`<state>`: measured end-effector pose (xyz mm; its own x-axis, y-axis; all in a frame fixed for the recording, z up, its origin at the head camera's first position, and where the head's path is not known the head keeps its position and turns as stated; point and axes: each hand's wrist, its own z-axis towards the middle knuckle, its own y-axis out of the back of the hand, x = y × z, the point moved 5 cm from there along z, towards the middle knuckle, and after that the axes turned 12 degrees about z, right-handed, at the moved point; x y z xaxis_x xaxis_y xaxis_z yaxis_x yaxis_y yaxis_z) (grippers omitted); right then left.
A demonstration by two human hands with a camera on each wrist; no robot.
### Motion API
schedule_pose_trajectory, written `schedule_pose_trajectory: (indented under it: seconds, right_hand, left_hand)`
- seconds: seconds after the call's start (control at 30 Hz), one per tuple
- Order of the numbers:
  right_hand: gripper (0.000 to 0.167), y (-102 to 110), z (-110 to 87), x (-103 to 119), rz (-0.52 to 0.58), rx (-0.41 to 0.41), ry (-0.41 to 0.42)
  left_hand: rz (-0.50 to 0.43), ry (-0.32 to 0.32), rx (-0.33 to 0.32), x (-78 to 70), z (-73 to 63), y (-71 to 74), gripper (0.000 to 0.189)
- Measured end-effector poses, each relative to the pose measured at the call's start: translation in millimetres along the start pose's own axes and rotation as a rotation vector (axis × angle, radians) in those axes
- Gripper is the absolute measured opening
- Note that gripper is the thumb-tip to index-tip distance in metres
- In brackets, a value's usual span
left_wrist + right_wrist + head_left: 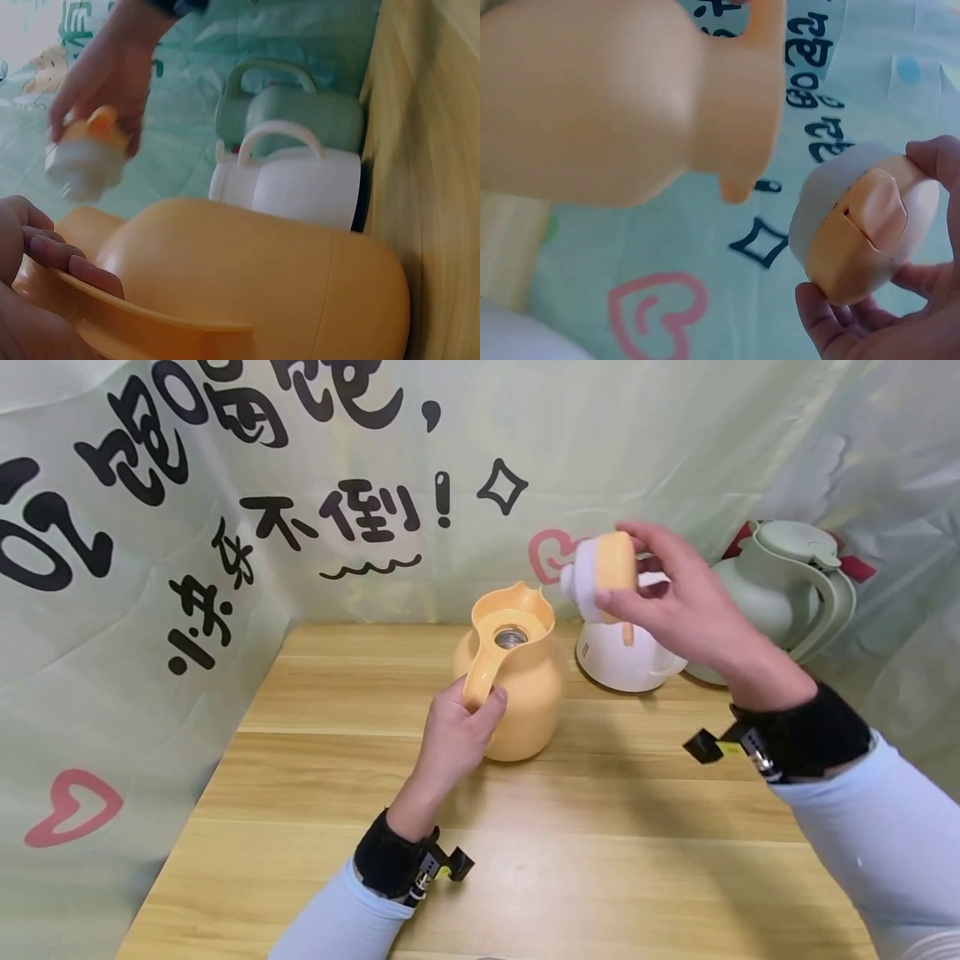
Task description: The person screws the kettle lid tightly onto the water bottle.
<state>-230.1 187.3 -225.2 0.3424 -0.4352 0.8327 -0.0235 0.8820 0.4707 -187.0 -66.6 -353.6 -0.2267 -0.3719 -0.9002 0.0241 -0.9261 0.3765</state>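
A yellow-orange thermos jug point(525, 702) stands on the wooden table with its round mouth uncovered. My left hand point(461, 727) grips the jug's handle, with the fingers curled around it in the left wrist view. Up and to the right of the spout, my right hand point(678, 593) holds the jug's lid point(617, 572) in the air. The lid is orange on top with a pale stopper point(82, 169) below, tilted so the stopper points left in the head view. A small orange lever point(877, 206) shows on the lid in the right wrist view.
Behind the lid stands a white jug point(626, 660) with a handle. Farther right is a pale green jug point(780, 581) with a closed lid. A printed cloth point(360, 568) hangs along the back and left of the wooden table point(330, 777).
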Motion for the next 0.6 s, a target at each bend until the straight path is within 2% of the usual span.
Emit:
schedule_pose_trajectory:
  seconds: [0.2,0.3,0.43,0.6]
  right_hand:
    - [0.083,-24.8,31.9,30.9,-0.15,0.205,0.002]
    - [0.085,-37.3,41.6,40.2,-0.245,0.308,0.034]
    - [0.084,-50.8,50.8,47.5,-0.341,0.42,0.071]
    - [0.085,-63.2,57.5,47.5,-0.409,0.535,0.04]
  left_hand:
    - [-0.021,0.009,0.04,1.3,-0.2,-4.2,0.03]
    - [-0.029,0.003,0.056,1.0,0.9,-4.2,0.03]
    - [-0.041,-0.02,0.07,-0.5,2.5,-5.7,0.03]
    - [-0.033,-0.032,0.07,-3.0,3.5,-7.4,0.031]
